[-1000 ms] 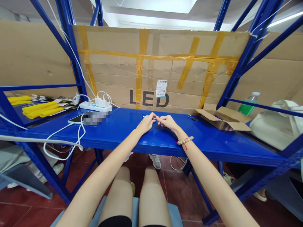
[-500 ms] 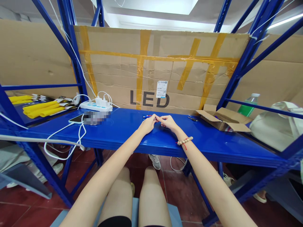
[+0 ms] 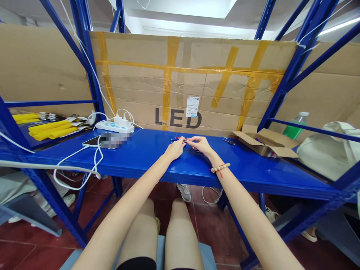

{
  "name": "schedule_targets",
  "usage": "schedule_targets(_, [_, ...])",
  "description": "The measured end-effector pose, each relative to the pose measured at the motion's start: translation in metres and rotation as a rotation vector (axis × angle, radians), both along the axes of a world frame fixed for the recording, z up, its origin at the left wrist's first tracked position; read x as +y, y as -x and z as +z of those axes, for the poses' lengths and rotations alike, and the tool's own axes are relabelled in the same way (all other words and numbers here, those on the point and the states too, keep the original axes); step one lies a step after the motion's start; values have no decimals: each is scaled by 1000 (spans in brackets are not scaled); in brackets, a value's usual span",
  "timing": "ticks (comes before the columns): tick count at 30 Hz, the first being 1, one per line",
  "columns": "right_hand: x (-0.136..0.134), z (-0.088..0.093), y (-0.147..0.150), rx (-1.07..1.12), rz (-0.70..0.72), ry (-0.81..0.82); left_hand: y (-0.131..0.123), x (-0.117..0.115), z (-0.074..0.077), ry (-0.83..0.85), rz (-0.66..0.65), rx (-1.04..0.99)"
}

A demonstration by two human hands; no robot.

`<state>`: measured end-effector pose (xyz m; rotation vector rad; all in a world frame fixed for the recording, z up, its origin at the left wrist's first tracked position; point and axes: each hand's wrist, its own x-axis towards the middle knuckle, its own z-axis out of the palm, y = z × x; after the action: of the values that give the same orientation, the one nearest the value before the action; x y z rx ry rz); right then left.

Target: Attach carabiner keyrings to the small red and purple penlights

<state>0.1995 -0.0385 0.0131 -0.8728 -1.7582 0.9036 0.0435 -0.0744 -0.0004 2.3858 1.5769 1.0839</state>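
Note:
Both my hands meet over the middle of the blue metal shelf (image 3: 157,157). My left hand (image 3: 176,149) is closed in a pinch on a thin red and blue pen-like piece (image 3: 176,138) that lies along the shelf. My right hand (image 3: 200,145), with a bead bracelet on the wrist, is pinched on the same small piece at its right end. What exactly sits between the fingertips is too small to make out.
A taped cardboard sheet marked LED (image 3: 191,82) stands behind. At left are a power strip with chargers (image 3: 114,126), white cables (image 3: 84,165), a phone (image 3: 91,141) and yellow items (image 3: 49,129). At right are an open cardboard box (image 3: 266,142), a green bottle (image 3: 295,125) and a white bag (image 3: 329,148).
Both hands have stayed together at the same spot, with only small finger movements on the thin piece. The view has shifted slightly.

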Motion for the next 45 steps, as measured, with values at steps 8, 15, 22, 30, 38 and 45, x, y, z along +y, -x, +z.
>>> schedule_targets(8, [1, 0, -1, -10, -42, 56, -1, -1, 0, 8, -32, 39])
schedule_targets(15, [8, -3, -1, -4, -49, 97, -1, -1, 3, 2, -7, 66])
schedule_targets(22, [7, -1, -2, -14, -42, 134, -2, -5, 4, 13, -1, 94])
schedule_targets(30, [4, 1, -3, -19, -69, 168, -1, -4, 4, -10, -38, 101])
schedule_targets(38, [2, 0, -1, -36, -80, 172, 4, 9, -2, -78, -127, 60])
schedule_targets(45, [5, -2, -5, -90, -45, 163, 6, 14, -6, -90, -166, 2])
